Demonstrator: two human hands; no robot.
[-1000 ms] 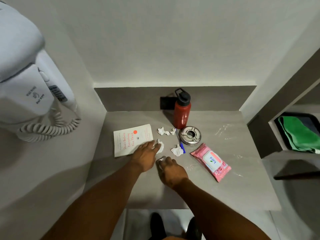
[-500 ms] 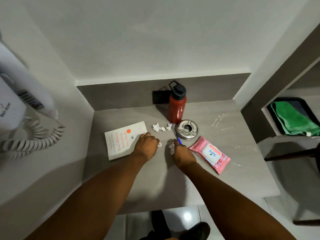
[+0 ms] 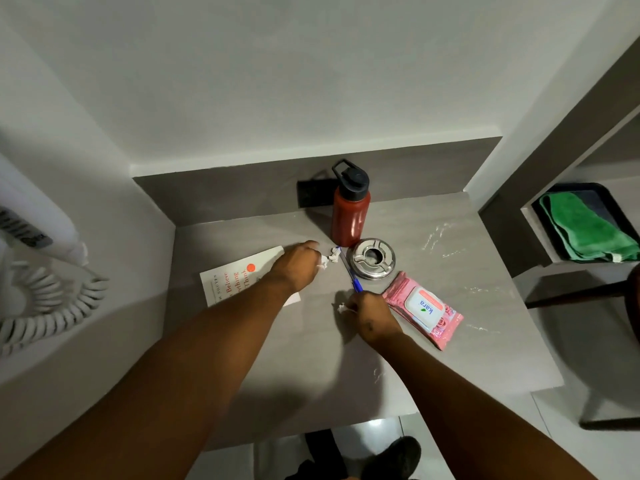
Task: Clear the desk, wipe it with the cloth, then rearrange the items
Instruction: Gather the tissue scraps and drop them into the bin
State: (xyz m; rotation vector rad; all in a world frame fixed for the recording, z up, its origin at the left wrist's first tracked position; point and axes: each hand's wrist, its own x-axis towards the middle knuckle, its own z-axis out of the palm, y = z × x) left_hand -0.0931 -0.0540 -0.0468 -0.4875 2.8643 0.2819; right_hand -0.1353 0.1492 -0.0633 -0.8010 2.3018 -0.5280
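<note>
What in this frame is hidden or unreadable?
Head view only:
- Book: title partly covered by the left forearm.
- Right hand: closed fist hides how much tissue it holds.
- Black object behind the red bottle: too dark to identify.
- Hair dryer: cut off by the left edge.

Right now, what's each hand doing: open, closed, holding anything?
Left hand: closed around tissue scraps, more loose scraps at its fingertips.
Right hand: closed on a crumpled tissue.

left hand (image 3: pixel 298 263) moved to far scraps (image 3: pixel 331 255)
</note>
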